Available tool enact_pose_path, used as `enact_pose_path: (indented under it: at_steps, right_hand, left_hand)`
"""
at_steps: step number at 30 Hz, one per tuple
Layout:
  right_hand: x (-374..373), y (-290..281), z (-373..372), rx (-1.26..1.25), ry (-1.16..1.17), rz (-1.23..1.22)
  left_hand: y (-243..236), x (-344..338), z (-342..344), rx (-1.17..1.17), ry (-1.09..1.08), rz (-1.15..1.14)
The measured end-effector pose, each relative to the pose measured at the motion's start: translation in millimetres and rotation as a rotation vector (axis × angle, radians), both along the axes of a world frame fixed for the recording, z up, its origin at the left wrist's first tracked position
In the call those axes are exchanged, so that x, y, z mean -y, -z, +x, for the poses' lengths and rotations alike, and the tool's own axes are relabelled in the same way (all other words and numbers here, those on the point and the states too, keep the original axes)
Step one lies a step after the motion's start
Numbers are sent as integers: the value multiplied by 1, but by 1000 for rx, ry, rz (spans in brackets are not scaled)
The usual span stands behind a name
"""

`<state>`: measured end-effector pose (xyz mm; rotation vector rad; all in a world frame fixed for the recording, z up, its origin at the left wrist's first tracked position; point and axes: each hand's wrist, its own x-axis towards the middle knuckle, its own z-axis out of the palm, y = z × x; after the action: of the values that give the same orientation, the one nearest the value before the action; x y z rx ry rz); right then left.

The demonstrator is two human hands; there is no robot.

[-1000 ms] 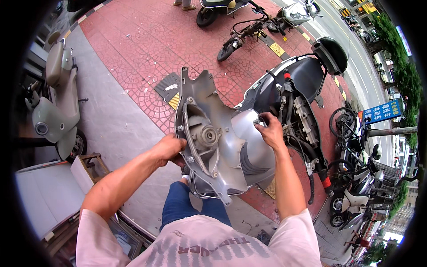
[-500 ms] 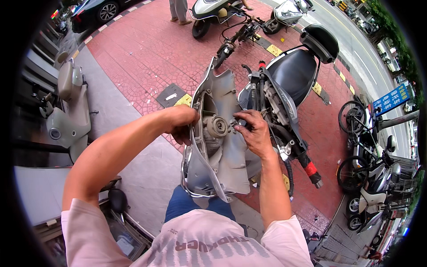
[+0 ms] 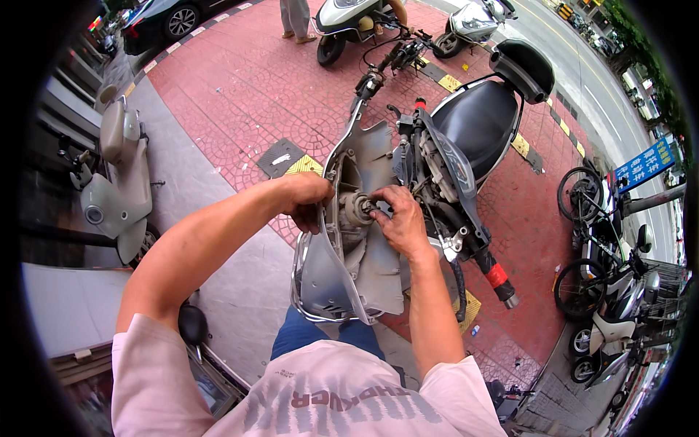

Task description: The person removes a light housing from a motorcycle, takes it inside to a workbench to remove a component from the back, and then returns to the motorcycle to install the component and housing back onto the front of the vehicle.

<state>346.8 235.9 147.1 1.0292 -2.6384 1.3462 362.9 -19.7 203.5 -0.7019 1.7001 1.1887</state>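
A grey scooter front fairing point(image 3: 382, 280) stands upright in front of me, its inner side facing right. Mounted in it is a round headlight housing point(image 3: 349, 211). My left hand point(image 3: 309, 200) is closed over the fairing's left edge, its fingertips partly hidden. My right hand point(image 3: 403, 222) pinches a small dark part point(image 3: 369, 207) against the round back of the housing; the fingers hide most of it, and whether it is seated I cannot tell. Just right of the fairing are the scooter's bare handlebar point(image 3: 495, 273), with red tape and exposed cables.
Behind the handlebar is the scooter's black seat point(image 3: 477, 113) with a top box point(image 3: 526, 69). A beige scooter point(image 3: 116, 189) stands at left, a mirror point(image 3: 193, 325) at lower left. More two-wheelers are parked at right and far back, where a person's legs point(image 3: 295, 18) show.
My right hand has moved left with the small dark part, from beside the housing onto its round back. The left hand still grips the fairing's edge; the view has shifted slightly.
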Motion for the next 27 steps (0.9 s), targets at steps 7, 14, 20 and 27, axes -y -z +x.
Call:
enact_pose_path:
  at_steps: [7,14,20,27]
  right_hand:
    - [0,24,1,62,-7,-91]
    - [18,27,18,-51,481,-81]
    - [12,26,21,276,603,270]
    - [-3,51,16,723,649,-10]
  left_hand:
    - [26,7,4,-70,-62,46]
    - [16,-4,12,-175,-136,62]
    - [21,-2,12,-199,-146,46]
    - [9,-4,15,-301,-12,-58]
